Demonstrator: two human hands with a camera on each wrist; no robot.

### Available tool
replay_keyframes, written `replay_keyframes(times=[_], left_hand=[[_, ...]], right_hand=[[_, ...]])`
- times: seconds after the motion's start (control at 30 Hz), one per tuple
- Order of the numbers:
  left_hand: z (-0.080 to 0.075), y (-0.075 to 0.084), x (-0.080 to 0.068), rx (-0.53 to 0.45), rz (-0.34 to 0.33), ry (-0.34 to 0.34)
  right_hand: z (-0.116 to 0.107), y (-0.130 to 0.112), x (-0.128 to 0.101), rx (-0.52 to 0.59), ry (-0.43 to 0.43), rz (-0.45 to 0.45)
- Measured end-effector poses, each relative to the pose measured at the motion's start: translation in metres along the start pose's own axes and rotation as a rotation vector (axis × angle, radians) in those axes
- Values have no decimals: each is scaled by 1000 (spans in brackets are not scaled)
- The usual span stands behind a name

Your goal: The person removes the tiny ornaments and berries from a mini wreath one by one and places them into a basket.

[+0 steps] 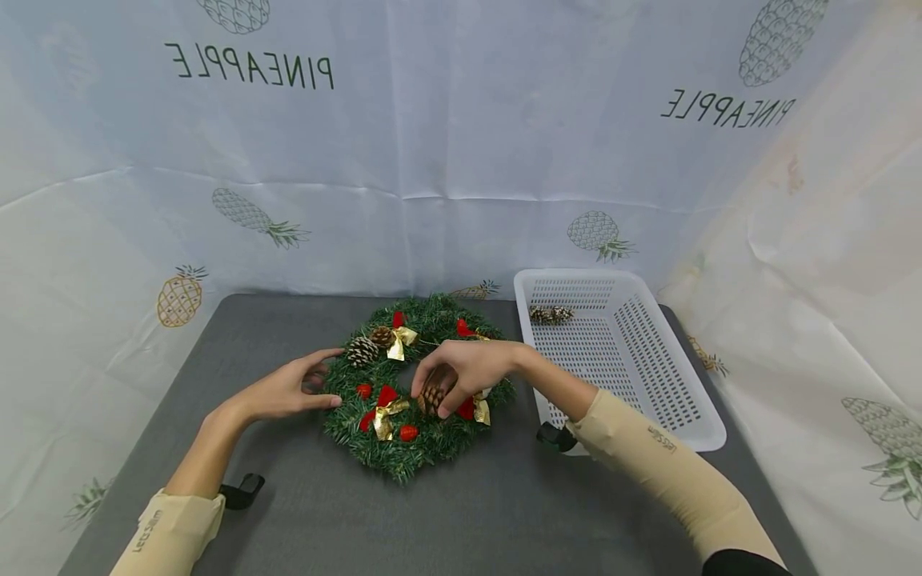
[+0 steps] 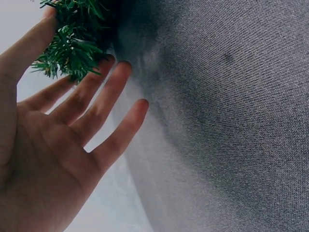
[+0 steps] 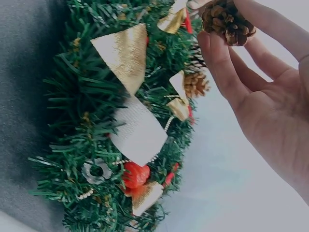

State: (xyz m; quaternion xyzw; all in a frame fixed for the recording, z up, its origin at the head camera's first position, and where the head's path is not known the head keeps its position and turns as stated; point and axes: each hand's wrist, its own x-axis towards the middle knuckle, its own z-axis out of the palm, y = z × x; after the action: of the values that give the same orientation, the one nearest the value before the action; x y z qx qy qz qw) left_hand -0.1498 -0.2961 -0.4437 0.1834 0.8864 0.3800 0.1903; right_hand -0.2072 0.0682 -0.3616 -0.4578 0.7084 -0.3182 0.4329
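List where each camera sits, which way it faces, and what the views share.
Head: worn on the head, facing forward and down at the wreath, basket, both forearms.
Left wrist: beside the left hand, open palm and fingers touching wreath needles over the grey table.
Right wrist: under the right hand, fingers pinching a pine cone.
Shared: all three show the wreath.

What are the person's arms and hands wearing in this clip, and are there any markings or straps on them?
Both hands, the left hand and the right hand, are bare: no gloves or rings show. Each forearm wears a snug beige sleeve, the left sleeve and the right sleeve, each with small dark lettering too small to read. A black strap piece sits by the left wrist, another black piece by the right.
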Motion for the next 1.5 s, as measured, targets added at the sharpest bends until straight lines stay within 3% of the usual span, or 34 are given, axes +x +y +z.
replay_keyframes(times=[0.67, 1.03, 1.5], left_hand=[[-1, 1, 0, -1, -2, -6], [-1, 1, 0, 1, -2, -4], [-2, -1, 0, 0, 17, -4]], right_hand=[[-23, -9, -34, 47, 249, -32], [-35, -4, -56, 91, 389, -109], [-47, 10, -79, 158, 556, -42]])
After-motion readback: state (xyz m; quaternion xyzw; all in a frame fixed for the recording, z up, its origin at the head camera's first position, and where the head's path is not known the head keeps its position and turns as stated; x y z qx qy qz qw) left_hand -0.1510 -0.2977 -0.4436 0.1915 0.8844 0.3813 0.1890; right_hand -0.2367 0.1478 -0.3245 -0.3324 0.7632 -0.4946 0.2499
